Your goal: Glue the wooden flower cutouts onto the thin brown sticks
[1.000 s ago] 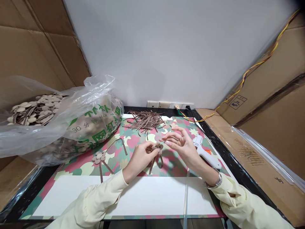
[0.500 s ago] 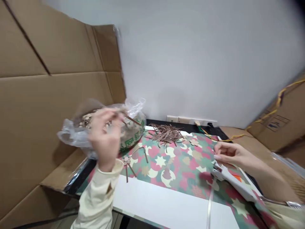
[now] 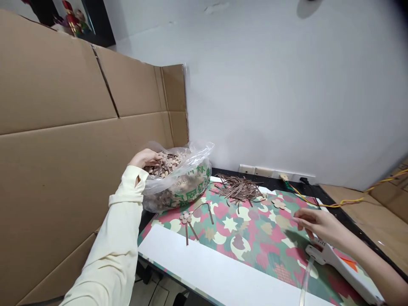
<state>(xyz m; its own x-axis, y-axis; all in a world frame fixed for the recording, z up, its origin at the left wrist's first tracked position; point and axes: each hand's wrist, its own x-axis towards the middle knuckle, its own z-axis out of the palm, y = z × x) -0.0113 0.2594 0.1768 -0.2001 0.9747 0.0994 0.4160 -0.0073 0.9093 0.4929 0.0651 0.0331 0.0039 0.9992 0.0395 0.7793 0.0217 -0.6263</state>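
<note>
My left hand [image 3: 145,158] reaches into the mouth of a clear plastic bag [image 3: 188,189] with green print, its fingers together at a small flower-shaped piece [image 3: 161,158] with brown strips. The bag is full of similar pale and brown pieces [image 3: 172,162]. My right hand [image 3: 314,221] hovers above the patterned table cover, holding nothing, with its fingers loosely bent and apart. Just below it lies a white glue gun [image 3: 338,263] with a clear glue stick [image 3: 306,280] sticking out of its end. A flower piece with brown strips attached [image 3: 185,217] lies on the cover.
A pile of brown strips [image 3: 240,188] lies at the back, with a single flower piece [image 3: 279,204] to its right. Cardboard [image 3: 63,178] stands along the left side. Behind the table are a power strip [image 3: 264,171] and a yellow cable [image 3: 350,202].
My left hand has moved from in front of the bag, where it held brown strips, into the bag's mouth. My right hand's fingers have loosened. The view has shifted left and up.
</note>
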